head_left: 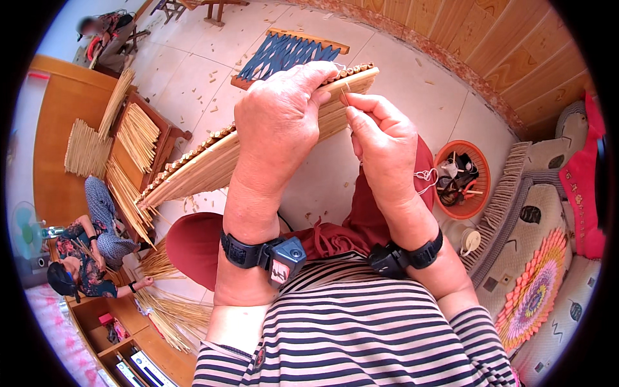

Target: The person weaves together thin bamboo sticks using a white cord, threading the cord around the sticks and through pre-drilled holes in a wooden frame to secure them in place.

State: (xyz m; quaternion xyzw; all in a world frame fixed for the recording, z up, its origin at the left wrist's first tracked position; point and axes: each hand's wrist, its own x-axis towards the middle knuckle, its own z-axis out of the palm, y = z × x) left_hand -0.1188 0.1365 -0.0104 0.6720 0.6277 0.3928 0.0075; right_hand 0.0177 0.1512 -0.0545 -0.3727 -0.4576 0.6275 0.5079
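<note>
We've got the stalk panel [200,166] gripped along its far edge in our left hand [277,106], panel jutting out both sides of that hold; our right hand [383,129] pinches a fine strand [344,99] near the panel's right end.

wide fisheye view from the head, steeply downward, left hand [278,106] and right hand [385,134] near
</note>
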